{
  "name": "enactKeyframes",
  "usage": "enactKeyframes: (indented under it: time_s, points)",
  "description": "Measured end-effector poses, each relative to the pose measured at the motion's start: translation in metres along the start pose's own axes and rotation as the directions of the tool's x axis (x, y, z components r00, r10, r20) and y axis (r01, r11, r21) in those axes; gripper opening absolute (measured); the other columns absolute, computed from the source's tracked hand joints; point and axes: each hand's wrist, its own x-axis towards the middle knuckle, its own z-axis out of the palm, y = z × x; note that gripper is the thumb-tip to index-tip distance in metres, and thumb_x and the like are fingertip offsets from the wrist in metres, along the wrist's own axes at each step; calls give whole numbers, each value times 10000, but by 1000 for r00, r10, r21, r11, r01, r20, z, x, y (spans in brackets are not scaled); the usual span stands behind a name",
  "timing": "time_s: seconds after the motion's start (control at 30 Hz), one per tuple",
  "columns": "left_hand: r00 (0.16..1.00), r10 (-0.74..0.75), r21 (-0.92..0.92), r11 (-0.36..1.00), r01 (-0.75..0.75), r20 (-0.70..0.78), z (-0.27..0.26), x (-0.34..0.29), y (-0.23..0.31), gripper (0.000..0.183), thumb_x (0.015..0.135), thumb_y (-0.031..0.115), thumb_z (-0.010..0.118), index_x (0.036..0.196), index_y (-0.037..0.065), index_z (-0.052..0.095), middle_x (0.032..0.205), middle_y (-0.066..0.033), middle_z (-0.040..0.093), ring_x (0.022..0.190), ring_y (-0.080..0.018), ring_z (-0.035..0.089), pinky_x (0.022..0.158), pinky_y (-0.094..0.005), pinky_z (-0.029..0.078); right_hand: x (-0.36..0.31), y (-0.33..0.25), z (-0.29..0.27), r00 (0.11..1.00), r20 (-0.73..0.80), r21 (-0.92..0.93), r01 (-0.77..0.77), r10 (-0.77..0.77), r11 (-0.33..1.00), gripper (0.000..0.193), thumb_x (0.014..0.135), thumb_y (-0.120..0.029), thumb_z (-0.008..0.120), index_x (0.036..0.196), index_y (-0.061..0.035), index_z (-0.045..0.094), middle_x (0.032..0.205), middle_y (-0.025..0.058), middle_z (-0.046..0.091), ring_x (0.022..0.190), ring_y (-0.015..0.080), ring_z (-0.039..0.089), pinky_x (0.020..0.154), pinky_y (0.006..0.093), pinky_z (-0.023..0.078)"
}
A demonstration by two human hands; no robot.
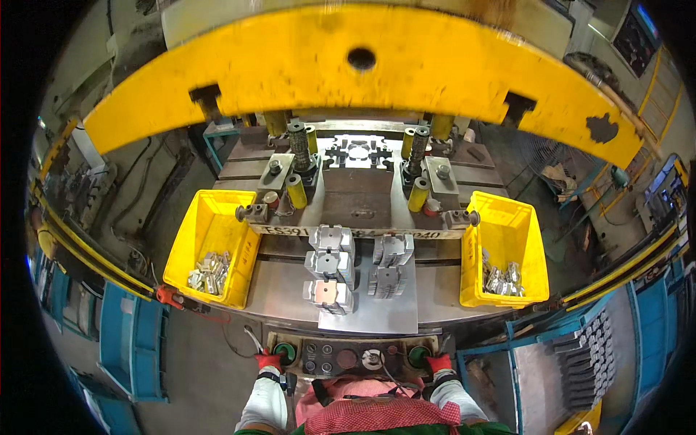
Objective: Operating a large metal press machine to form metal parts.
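My left hand (268, 361), in a red glove, rests at the left end of the control panel (331, 368), against a green round push button (284, 354). At the other end, my right hand (438, 363), also red-gloved, is at a second green push button (419, 356). The fingers of both hands are too small to make out. Beyond the panel, stacks of notched metal plates (330, 262) stand in two rows on a bare metal sheet (366, 319). Farther off, a bright cut-out metal piece (358, 152) lies between the guide posts of the press die (357, 203).
A yellow bin (177, 254) with small metal pieces stands left; another yellow bin (540, 254) stands right. The yellow press beam (435, 54) spans overhead. Blue racks (130, 341) are at lower left. Rows of metal parts (591, 359) lie on a lower-right table.
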Motion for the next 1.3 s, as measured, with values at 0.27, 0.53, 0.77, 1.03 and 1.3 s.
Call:
enactKeyframes:
  time_s: [0.27,0.53,0.77,1.03,1.3]
  points:
    - [985,-59,-78,994,73,164,-1,12,-6,871,502,200,762,1143,4,205,1196,-107,417,1071,-236,422,870,-311,356,-10,-14,-13,998,43,-12,-35,36,999,774,451,-414,756,986,44,436,962,244,534,927,346,516,762,377,429]
    - [994,3,-60,998,3,110,0,10,-9,723,549,224,748,1070,66,273,1049,-105,486,882,-228,487,613,-421,435,19,23,15,995,73,79,58,-63,995,736,500,-398,738,979,71,436,968,219,542,921,315,528,749,362,433]
    - [984,55,-381,917,-117,-170,-76,-51,15,386,742,216,611,1023,20,434,723,-51,528,587,-133,464,456,-293,393,12,4,-89,906,-244,825,6,347,564,391,722,-138,577,1023,53,418,954,127,500,773,228,482,689,337,408]
    - [687,726,-487,593,-642,-21,-110,-107,335,438,743,56,589,1143,20,413,961,-45,542,854,-116,511,755,-231,410,-51,-297,-224,754,-249,714,567,-608,411,441,779,-124,529,1185,-35,384,914,60,523,768,110,501,701,241,418]
    - [469,715,-450,695,-561,519,50,-106,510,284,734,289,630,913,71,601,762,0,572,638,-52,486,573,-190,379,-18,-532,-157,497,143,460,732,-856,502,402,702,-199,608,1034,-21,469,831,55,558,747,137,513,666,269,406]
